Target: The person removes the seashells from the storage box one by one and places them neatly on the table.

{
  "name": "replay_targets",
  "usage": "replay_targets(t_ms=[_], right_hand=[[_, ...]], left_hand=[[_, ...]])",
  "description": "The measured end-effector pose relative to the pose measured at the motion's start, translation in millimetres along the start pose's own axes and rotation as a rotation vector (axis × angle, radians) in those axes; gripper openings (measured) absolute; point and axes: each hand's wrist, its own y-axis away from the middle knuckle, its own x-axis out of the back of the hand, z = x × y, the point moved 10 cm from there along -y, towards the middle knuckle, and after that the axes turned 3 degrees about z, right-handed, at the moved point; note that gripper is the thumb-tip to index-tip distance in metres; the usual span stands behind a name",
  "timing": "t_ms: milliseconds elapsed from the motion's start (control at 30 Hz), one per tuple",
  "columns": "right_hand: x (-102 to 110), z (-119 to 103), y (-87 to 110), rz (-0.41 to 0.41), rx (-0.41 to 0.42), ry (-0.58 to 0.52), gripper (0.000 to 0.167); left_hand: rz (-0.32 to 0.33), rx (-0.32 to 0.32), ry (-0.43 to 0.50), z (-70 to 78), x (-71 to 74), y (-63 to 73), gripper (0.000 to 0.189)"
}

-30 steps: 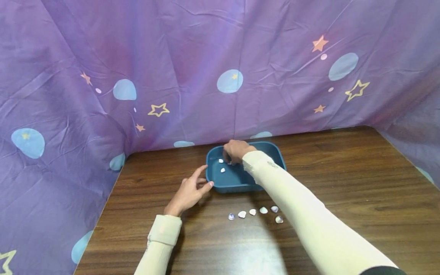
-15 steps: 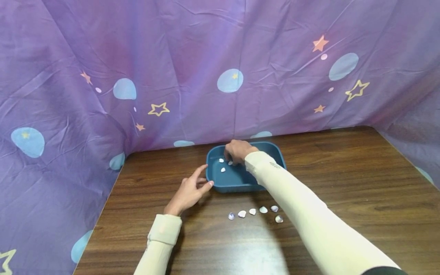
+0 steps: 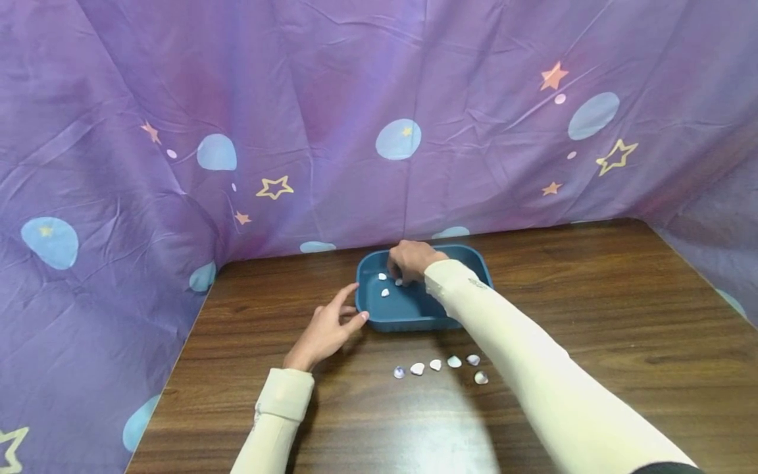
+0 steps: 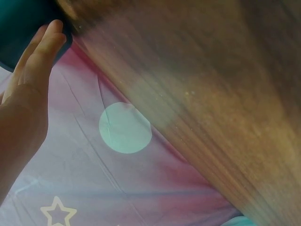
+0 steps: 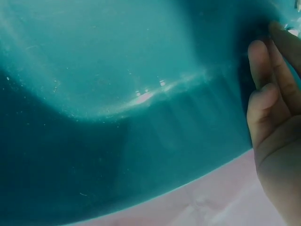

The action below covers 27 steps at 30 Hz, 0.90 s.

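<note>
My right hand (image 3: 411,259) reaches down into a blue tray (image 3: 414,324), fingers bent, its fingertips at a small white seashell (image 3: 399,282) on the tray floor. In the right wrist view the curled fingers of the right hand (image 5: 277,94) stand beside the tray wall (image 5: 155,141), with a bit of white seashell (image 5: 292,32) just past the index fingertip; the thumb is hidden. Two more white seashells, an upper one (image 3: 381,276) and a lower one (image 3: 385,293), lie left of it. My left hand (image 3: 326,331), fingers extended, touches the tray's left end with thumb and fingertips.
In front of the tray, several seashells (image 3: 435,365) form a row on the brown wooden table (image 3: 592,316), and a single seashell (image 3: 481,378) lies below the row's right end. Behind the table hangs a purple curtain (image 3: 331,131) with stars and blue spots.
The right hand has shifted slightly to the right inside the tray, leaving more of the white seashell at its fingertips showing. The left hand stays at the tray's end.
</note>
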Motion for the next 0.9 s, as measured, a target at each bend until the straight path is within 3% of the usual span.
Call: replay_targets(t_ms=[133,367,900], right_hand=[[2.8,-0.9,1.8,-0.012,0.009,-0.012,0.017],[6.6,1.5,7.3,-0.064,0.001,-0.126,0.024],[23.5,-13.0,33.9,-0.038,0.215,-0.267,0.021]], left_hand=[[-0.007,0.005,0.000,0.1,-0.8,0.1,0.065],[-0.004,0.005,0.002,-0.8,-0.7,0.2,0.065],[0.002,0.005,0.017,-0.4,-0.7,0.5,0.065]])
